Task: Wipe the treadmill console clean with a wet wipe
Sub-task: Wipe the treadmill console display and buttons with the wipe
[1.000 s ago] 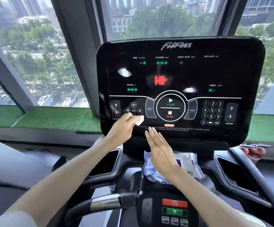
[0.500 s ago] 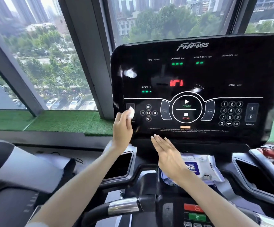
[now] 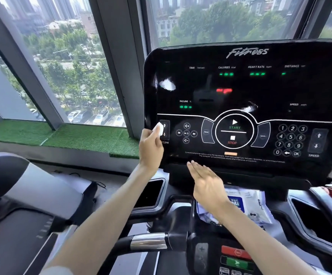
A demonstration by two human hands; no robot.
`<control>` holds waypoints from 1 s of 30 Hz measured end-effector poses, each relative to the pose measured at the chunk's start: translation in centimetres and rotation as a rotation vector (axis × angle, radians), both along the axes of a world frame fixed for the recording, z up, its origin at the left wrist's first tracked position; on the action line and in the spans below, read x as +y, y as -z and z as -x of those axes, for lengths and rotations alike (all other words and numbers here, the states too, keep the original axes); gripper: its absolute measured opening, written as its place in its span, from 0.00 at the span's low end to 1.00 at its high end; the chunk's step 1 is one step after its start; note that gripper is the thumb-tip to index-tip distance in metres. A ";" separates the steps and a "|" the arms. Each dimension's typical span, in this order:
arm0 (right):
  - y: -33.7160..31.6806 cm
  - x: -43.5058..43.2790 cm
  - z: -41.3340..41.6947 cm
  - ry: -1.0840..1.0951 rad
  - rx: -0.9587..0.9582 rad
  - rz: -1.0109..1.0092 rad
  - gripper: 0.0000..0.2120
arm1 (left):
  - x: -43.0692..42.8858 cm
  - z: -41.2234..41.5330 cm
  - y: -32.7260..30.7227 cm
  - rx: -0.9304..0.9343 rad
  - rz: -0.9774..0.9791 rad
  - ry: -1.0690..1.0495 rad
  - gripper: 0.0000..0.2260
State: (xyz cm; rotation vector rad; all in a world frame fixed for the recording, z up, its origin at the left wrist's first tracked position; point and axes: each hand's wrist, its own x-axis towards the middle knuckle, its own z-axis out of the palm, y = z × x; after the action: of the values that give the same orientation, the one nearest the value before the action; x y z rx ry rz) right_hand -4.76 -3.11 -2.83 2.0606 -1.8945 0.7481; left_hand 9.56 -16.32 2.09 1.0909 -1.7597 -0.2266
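The black glossy treadmill console (image 3: pixel 240 88) fills the upper right, with lit green and red readouts and printed buttons. My left hand (image 3: pixel 151 147) grips a small folded white wet wipe (image 3: pixel 159 129) and presses it on the incline buttons at the console's lower left corner. My right hand (image 3: pixel 206 183) hovers flat with its fingers together, just below the console's bottom edge, holding nothing.
A pack of wet wipes (image 3: pixel 246 205) lies on the shelf under the console, partly behind my right hand. Cup holders (image 3: pixel 151 193) flank it. A chrome handlebar (image 3: pixel 149 242) and a lower control pad (image 3: pixel 234 255) sit nearer me. Another treadmill (image 3: pixel 22 205) stands at left, windows behind.
My left hand slid the wipe leftward along the console's lower edge, from beside the media buttons to the incline buttons. My right hand stayed below the console. My view shifted left.
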 end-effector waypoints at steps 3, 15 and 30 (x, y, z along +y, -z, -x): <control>-0.1 0.2 0.0 -0.007 0.001 -0.028 0.33 | 1.6 -0.9 3.2 0.028 -0.110 -0.006 0.19; -0.4 0.3 0.3 -0.037 0.016 -0.029 0.31 | 3.2 -3.8 1.2 0.125 -0.155 -0.114 0.15; 0.0 0.4 0.7 -0.057 0.050 -0.049 0.36 | 2.8 -4.9 1.5 -0.181 -0.034 -0.013 0.11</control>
State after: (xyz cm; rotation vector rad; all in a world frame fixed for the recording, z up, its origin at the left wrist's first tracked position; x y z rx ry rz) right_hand -5.45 -2.75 -2.82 2.1505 -1.8528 0.6626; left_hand 14.47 -13.55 0.56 1.1775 -1.9144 -0.1534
